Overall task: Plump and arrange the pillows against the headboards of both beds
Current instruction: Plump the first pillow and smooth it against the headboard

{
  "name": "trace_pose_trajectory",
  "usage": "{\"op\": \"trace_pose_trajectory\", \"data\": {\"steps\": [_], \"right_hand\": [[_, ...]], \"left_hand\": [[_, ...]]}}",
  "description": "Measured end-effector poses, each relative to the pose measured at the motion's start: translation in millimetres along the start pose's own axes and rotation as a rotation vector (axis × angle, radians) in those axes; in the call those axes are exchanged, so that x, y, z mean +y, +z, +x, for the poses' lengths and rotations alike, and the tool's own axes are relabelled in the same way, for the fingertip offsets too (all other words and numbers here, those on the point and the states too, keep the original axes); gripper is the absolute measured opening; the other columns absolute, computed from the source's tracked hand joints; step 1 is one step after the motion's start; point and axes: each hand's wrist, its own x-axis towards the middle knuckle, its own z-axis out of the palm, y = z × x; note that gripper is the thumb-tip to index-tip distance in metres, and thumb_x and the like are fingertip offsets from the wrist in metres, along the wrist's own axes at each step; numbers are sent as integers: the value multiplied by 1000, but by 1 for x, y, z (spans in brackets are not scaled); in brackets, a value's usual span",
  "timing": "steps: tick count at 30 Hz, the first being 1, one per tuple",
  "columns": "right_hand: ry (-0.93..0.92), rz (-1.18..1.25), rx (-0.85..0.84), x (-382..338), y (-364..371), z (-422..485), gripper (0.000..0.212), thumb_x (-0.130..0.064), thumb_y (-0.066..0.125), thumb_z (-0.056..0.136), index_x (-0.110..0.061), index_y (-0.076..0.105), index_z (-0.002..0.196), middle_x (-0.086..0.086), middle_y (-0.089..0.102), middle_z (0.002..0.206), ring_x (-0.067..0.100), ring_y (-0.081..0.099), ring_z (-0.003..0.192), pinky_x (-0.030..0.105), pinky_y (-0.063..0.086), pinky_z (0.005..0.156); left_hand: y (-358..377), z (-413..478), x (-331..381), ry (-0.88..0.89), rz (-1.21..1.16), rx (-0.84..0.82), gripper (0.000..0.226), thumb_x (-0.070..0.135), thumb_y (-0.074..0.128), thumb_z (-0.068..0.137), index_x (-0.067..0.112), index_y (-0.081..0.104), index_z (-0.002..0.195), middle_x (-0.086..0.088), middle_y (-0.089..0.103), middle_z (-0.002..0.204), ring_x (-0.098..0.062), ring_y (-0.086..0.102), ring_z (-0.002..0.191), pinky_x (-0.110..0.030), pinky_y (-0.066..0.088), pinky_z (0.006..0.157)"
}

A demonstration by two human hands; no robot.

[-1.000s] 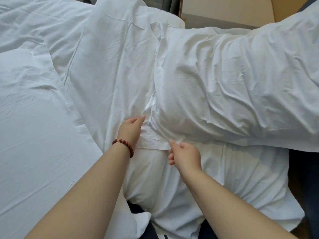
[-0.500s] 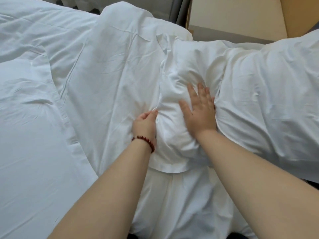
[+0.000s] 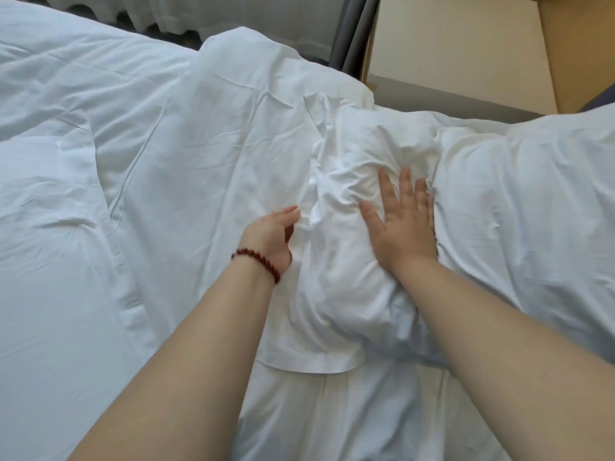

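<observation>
Two hands work the pillow point(image 3: 349, 261): right hand point(image 3: 404, 227) flat, spread; left hand point(image 3: 269, 237) loosely cupped, grasping nothing.

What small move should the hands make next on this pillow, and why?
Probably ease the right hand off and pat the dent smooth: it lies flat in a crumpled hollow of the pillow, while the left hand braces the pillow's side edge.

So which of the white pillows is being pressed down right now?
The right-hand pillow, under the flat right hand, dented and creased. The pillow beside it lies smooth, untouched.
</observation>
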Motion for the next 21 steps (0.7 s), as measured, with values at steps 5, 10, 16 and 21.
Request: {"op": "trace_pose_trajectory", "data": {"steps": [5,10,16,21], "right_hand": [[0,-16,-12,-5,5,-1,67,-64,18,96,-40,-5,153,-1,-13,164,23,-13,150,36,-16,118],[62,-21,10,-22,-5,-5,72,-70,24,91,-42,2,154,4,2,165,31,-5,150,48,-5,120],[-86,-140,-21,-71,-8,30,74,-78,23,85,-51,1,151,-5,-24,161,18,-28,146,61,-20,111],[-15,-143,52,-25,4,35,57,-55,23,98,-46,7,153,-12,-16,162,12,-17,148,52,-15,117]], "left_hand": [[-13,9,-21,50,-22,57,24,5,63,91,4,65,116,-15,69,116,-28,65,109,-40,57,85],[-2,22,3,-23,166,59,65,46,88,61,11,71,113,-9,70,118,-26,65,111,-44,53,96],[8,26,-4,185,52,161,12,12,72,86,6,70,97,-13,73,96,-24,70,85,-37,59,82],[11,28,-11,219,51,239,8,14,71,87,16,68,80,-3,69,78,-21,65,76,-34,58,76]]}}
